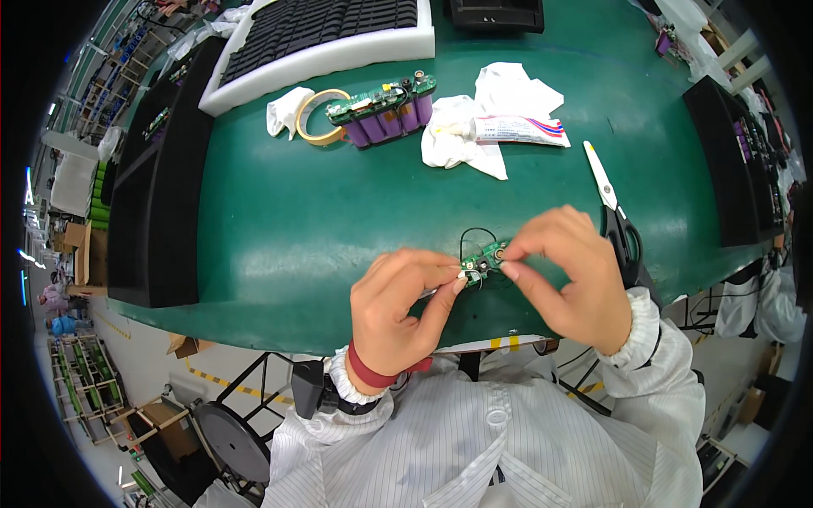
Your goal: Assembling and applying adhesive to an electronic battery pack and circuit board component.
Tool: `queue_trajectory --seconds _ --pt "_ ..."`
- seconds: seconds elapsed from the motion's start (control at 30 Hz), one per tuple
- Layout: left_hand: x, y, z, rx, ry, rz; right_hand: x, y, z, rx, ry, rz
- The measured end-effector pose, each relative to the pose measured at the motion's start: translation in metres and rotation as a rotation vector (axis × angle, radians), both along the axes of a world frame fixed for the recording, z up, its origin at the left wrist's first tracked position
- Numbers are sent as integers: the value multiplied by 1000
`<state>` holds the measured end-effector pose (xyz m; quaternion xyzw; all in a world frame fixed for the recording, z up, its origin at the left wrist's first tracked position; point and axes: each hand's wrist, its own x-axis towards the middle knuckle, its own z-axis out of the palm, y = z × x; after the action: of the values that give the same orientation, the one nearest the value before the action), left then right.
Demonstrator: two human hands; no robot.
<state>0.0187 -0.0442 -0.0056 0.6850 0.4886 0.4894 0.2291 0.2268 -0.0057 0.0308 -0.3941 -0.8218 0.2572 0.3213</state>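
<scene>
Head view: nearest, the left hand point(398, 305) and right hand point(580, 279) meet over the front of the green bench point(296, 220), thumb and forefinger of each pinching one end of a small circuit board point(484, 265). The board sits between them near the bench's front edge, a black wire point(478, 229) looping up from its far side. The step in hand looks like close fingertip work on this board and its wiring; exactly what the fingertips press is too small to tell. The next move seems to call for a steady left pinch, a light right one and the loop kept free. Black-handled scissors point(611, 197) lie beyond the right hand. Farther off are a white tube point(517, 129) on white cloth point(508, 89), a purple battery pack point(385, 117) beside a tape roll point(319, 140), and a white foam tray point(330, 74) holding black parts.
</scene>
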Motion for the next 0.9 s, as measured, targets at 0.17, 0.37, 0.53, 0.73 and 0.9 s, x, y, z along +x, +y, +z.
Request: queue_trajectory --seconds 0.17,0.37,0.53,0.73,0.9 --pt "0 0 4 6 7 -8 -6 -16 -15 115 -11 -74" --pt "-1 1 6 37 26 -39 -8 -22 -16 16 93 -62" --pt "-3 3 10 119 124 -76 -10 -26 -19 -40 121 -81" --pt "-4 4 15 142 172 -114 -16 -27 -24 164 35 -129" --pt "-2 1 13 -6 75 -55 -17 -29 -23 73 165 -92"
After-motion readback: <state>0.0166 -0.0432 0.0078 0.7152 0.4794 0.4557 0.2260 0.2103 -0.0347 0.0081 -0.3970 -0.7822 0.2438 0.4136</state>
